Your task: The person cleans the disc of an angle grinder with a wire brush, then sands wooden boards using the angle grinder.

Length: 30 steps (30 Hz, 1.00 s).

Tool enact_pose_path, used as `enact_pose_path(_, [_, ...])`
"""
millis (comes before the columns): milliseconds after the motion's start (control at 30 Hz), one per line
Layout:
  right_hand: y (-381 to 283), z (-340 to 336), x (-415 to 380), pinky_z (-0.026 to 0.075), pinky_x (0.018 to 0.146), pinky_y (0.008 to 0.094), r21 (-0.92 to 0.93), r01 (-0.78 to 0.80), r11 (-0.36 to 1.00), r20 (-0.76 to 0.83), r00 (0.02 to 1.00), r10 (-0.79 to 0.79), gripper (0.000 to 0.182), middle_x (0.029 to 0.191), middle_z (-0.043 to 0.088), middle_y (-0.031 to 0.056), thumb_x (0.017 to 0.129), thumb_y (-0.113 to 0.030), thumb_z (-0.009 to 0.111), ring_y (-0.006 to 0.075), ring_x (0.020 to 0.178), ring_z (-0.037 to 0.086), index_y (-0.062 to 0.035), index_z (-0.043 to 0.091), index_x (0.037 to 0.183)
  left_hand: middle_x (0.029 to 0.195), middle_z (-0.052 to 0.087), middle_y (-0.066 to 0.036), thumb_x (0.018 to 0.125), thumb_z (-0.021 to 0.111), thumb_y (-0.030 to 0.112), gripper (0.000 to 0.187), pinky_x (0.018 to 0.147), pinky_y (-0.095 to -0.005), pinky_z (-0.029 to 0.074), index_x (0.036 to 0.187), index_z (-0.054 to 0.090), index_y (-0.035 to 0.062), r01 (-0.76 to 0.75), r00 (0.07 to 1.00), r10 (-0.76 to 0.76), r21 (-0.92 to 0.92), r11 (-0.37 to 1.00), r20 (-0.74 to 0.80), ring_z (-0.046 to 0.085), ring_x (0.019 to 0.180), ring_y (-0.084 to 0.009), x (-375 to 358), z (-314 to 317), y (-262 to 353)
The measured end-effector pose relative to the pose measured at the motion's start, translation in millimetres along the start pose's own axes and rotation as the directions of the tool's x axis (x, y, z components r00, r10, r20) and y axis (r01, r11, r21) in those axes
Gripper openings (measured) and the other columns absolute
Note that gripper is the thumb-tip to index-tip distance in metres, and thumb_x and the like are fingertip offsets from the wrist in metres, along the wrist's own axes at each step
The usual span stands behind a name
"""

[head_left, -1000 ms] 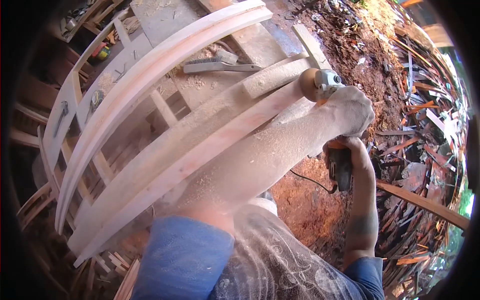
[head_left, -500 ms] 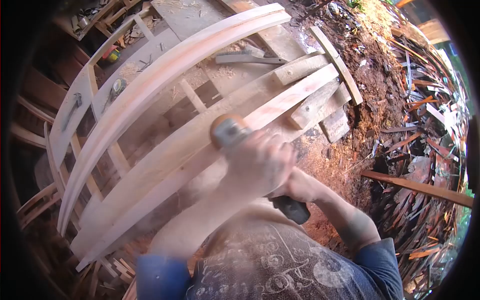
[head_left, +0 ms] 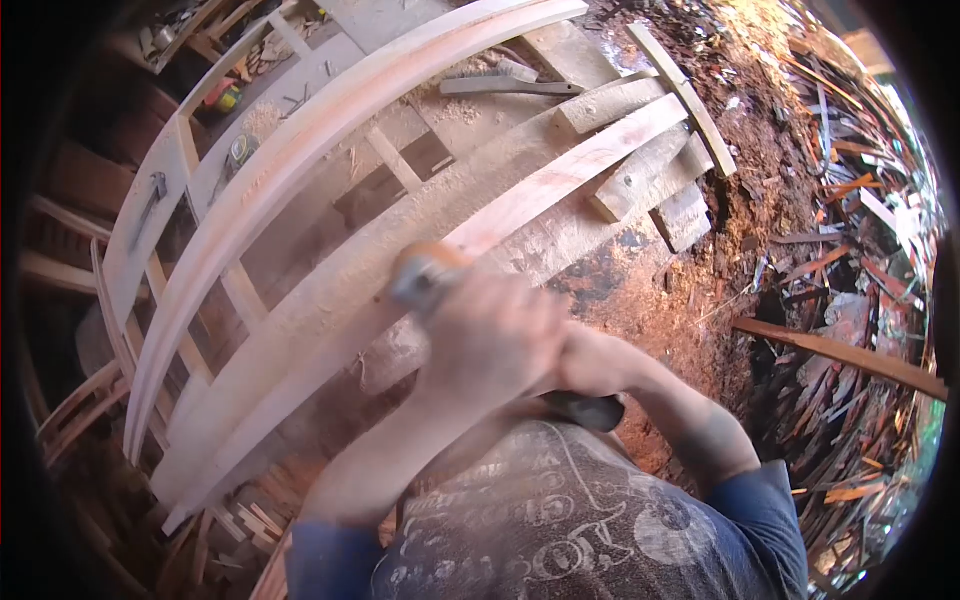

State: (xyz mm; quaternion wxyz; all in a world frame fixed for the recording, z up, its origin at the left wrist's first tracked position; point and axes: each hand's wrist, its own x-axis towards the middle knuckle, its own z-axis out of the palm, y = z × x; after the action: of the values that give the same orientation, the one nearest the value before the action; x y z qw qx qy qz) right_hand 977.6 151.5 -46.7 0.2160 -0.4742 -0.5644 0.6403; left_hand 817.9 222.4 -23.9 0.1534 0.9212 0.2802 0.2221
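Observation:
My left hand (head_left: pixel 495 330) is wrapped over the front of an angle grinder (head_left: pixel 428 280), blurred by motion. My right hand (head_left: pixel 595 358) grips the grinder's body farther back, close behind the left one. The grinder's dark rear end (head_left: pixel 588 410) pokes out below it, near my dusty shirt. An orange-brown disc (head_left: pixel 418 258) at the head lies against a long curved wooden beam (head_left: pixel 320 345), around its middle. Whether the disc touches everywhere is hidden by blur. Pinkish bare wood (head_left: pixel 570 175) shows on the beam to the right of the disc.
Another curved beam (head_left: pixel 330 110) arches beyond, over a workbench strewn with sawdust. Wood blocks (head_left: pixel 625 190) and a crosswise slat (head_left: pixel 685 100) lie by the right end. A hammer (head_left: pixel 150 208) and tape measure (head_left: pixel 228 100) rest at left. Wood scraps (head_left: pixel 850 350) pile up at right.
The grinder and both hands have shifted left along the beam, with the grinder's head a little lower. The view has tilted slightly. Both hands keep their hold.

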Motion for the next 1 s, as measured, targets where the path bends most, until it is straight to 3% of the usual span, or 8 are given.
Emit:
enact_pose_path(33, [18,-14,-18,0.053,0.092,0.0422,0.025,0.073,0.997,-0.068,0.995,-0.071,0.033,0.099,0.071,0.0195,0.085,-0.016,0.063,0.0296,0.098,0.069,0.002,0.068,0.113,0.066,0.063,-0.004,0.088,0.068,0.026,0.025,0.065,-0.0367,0.049,0.067,0.064,0.013,-0.104,0.994,0.103,-0.033,0.994,-0.033,0.063,0.063,-0.0182,18,24,6])
enact_pose_path(133, [28,-58,-60,0.056,0.056,0.0339,0.372,-0.344,0.862,-0.219,0.87,0.442,0.027,0.076,0.069,0.0105,0.071,-0.014,0.075,0.0208,0.063,0.068,0.0039,0.069,0.091,0.065,0.061,-0.001,0.075,0.065,0.026,0.013,0.066,-0.0344,0.047,0.067,0.065,0.0155,-0.253,0.967,0.254,-0.031,0.967,0.021,0.059,0.061,-0.0162,86,69,34])
enact_pose_path(233, [29,-107,-74,0.053,0.055,0.0339,0.537,-0.27,0.799,-0.328,0.806,0.493,0.025,0.071,0.067,0.0104,0.074,-0.018,0.075,0.0207,0.059,0.065,0.0018,0.067,0.087,0.063,0.062,-0.001,0.074,0.066,0.026,0.011,0.069,-0.0323,0.051,0.071,0.069,0.0165,-0.374,0.903,0.371,0.029,0.927,-0.216,0.062,0.06,-0.0165,149,129,42])
enact_pose_path(267, [32,-124,-78,0.053,0.054,0.0336,0.609,-0.216,0.763,-0.341,0.798,0.497,0.024,0.07,0.067,0.011,0.074,-0.016,0.074,0.021,0.058,0.065,0.002,0.067,0.087,0.063,0.064,-0.001,0.074,0.066,0.026,0.011,0.069,-0.0317,0.052,0.07,0.071,0.0169,-0.391,0.919,0.389,0.028,0.92,0.063,0.064,0.06,-0.0165,177,121,50])
enact_pose_path(333, [38,-155,-89,0.053,0.053,0.0336,0.62,-0.197,0.759,-0.428,0.726,0.538,0.024,0.071,0.067,0.0121,0.075,-0.017,0.073,0.0229,0.056,0.065,0.0036,0.067,0.087,0.064,0.07,-0.003,0.073,0.065,0.025,0.014,0.064,-0.0311,0.054,0.066,0.074,0.0173,-0.405,0.902,0.403,-0.022,0.914,0.154,0.07,0.061,-0.0169,221,126,60])
enact_pose_path(567, [60,-225,-109,0.056,0.054,0.0378,0.672,-0.029,0.74,-0.529,0.681,0.507,0.042,0.074,0.067,0.0156,0.084,-0.034,0.069,0.0259,0.056,0.065,0.0056,0.065,0.096,0.079,0.075,-0.012,0.08,0.059,0.023,0.022,0.071,-0.0394,0.059,0.075,0.077,0.0114,-0.467,0.869,0.485,-0.16,0.869,0.096,0.075,0.078,-0.0261,310,170,78])
enact_pose_path(867, [32,-144,-70,0.054,0.052,0.0337,0.593,-0.315,0.741,-0.346,0.732,0.588,0.035,0.072,0.068,0.0124,0.066,-0.022,0.076,0.023,0.054,0.065,0.0039,0.068,0.089,0.076,0.073,-0.005,0.086,0.059,0.024,0.022,0.07,-0.0373,0.056,0.076,0.076,0.0145,-0.332,0.913,0.328,-0.024,0.943,0.241,0.072,0.075,-0.0187,203,107,46])
enact_pose_path(1000, [20,-75,-33,0.054,0.051,0.0336,0.418,-0.282,0.864,-0.221,0.891,0.398,0.03,0.074,0.068,0.0108,0.069,-0.013,0.076,0.02,0.058,0.066,0.0032,0.068,0.092,0.077,0.065,-0.003,0.081,0.066,0.029,0.017,0.074,-0.0321,0.05,0.074,0.069,0.0135,-0.198,0.974,0.204,0.068,0.978,-0.095,0.063,0.072,-0.016,96,79,11])
